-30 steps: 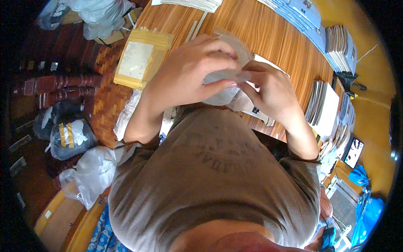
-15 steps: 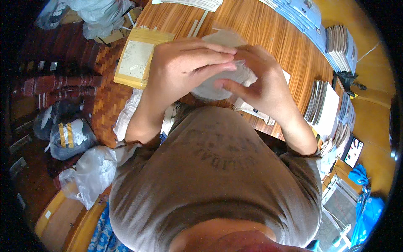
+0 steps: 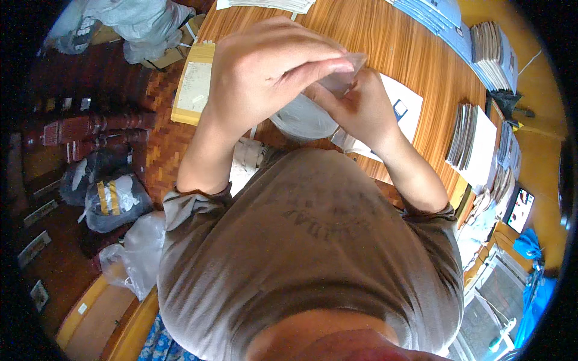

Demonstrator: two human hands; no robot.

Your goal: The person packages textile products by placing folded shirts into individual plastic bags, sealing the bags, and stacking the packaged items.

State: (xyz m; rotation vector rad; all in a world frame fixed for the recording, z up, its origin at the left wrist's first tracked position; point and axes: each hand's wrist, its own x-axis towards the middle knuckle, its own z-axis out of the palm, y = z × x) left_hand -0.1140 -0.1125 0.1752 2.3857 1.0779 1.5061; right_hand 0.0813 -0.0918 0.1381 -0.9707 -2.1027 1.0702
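Over the near side of the wooden table, the left hand and right hand pinch clear plastic film between thumbs and fingers. It looks feather-light, limp and slippery, probably easily creased; I'd hold its edges.

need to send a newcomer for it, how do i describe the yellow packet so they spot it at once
Find the wood-grain table and go to its left edge. Just left of the left hand, which partly hides it, lies a packet with a pale label. Its yellow border sets it apart from the blue booklets and white-topped stack at the table's right.
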